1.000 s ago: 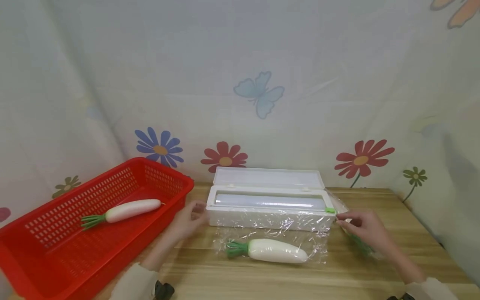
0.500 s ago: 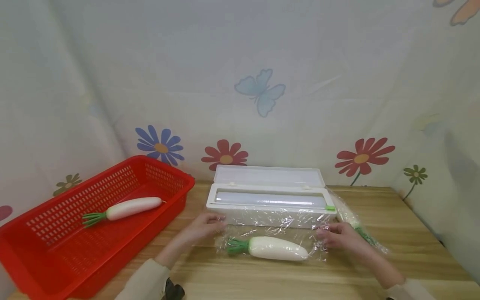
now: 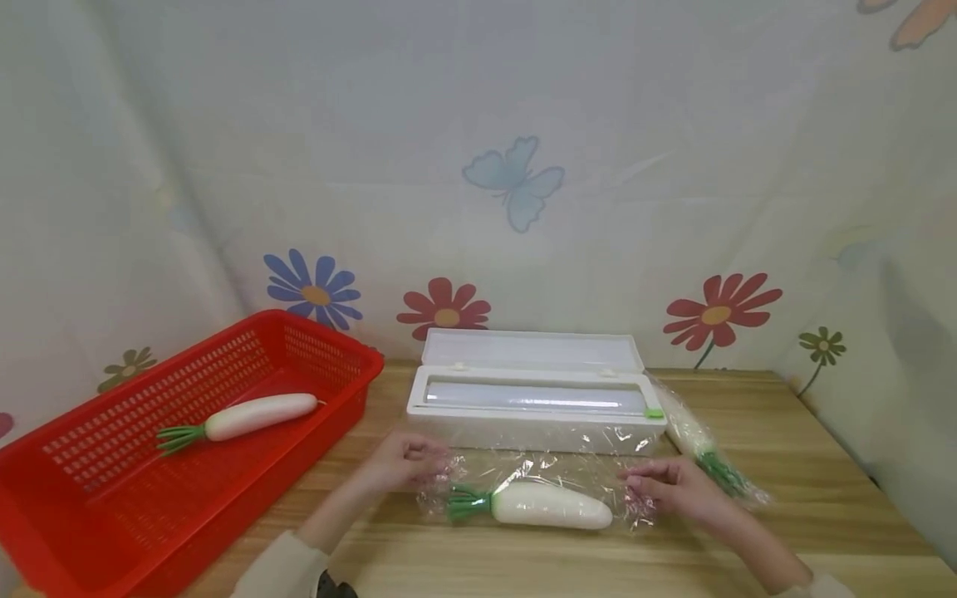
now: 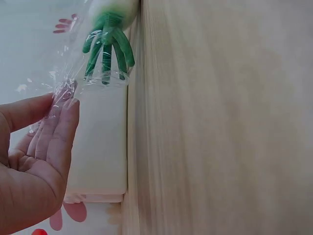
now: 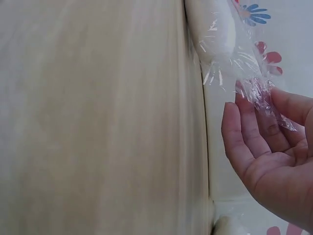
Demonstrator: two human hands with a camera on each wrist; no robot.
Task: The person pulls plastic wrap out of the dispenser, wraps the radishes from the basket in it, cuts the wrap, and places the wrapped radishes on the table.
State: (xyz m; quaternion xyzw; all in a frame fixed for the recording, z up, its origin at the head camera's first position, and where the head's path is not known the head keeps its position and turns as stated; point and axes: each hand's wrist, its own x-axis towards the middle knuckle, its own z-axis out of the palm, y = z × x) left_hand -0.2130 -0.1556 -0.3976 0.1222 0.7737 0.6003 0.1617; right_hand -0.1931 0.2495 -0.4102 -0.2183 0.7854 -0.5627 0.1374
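A white radish (image 3: 552, 505) with green stems lies on the table under a sheet of clear cling film (image 3: 523, 465). My left hand (image 3: 404, 463) pinches the film's left edge, beside the green stems. At the radish's tip end, my right hand (image 3: 686, 492) pinches the right edge. In the left wrist view, thumb and fingers of the left hand (image 4: 41, 156) meet on bunched film. The right wrist view has the right hand (image 5: 274, 152) gripping crumpled film between thumb and fingers. Just behind stands a white film dispenser (image 3: 463, 428), its lid (image 3: 531, 351) raised, a film roll (image 3: 534, 398) inside.
A red basket (image 3: 217, 519) on the left contains another white radish (image 3: 262, 415). Right of the dispenser lies a film-wrapped radish (image 3: 688, 428). A green slider (image 3: 654, 413) sits at the dispenser's right end. A flowered cloth (image 3: 568, 274) hangs behind the wooden table (image 3: 463, 565).
Both hands have moved inward from the dispenser's two ends and now pinch the film's side edges. The film has shifted slightly toward me. The radish under it has hardly moved.
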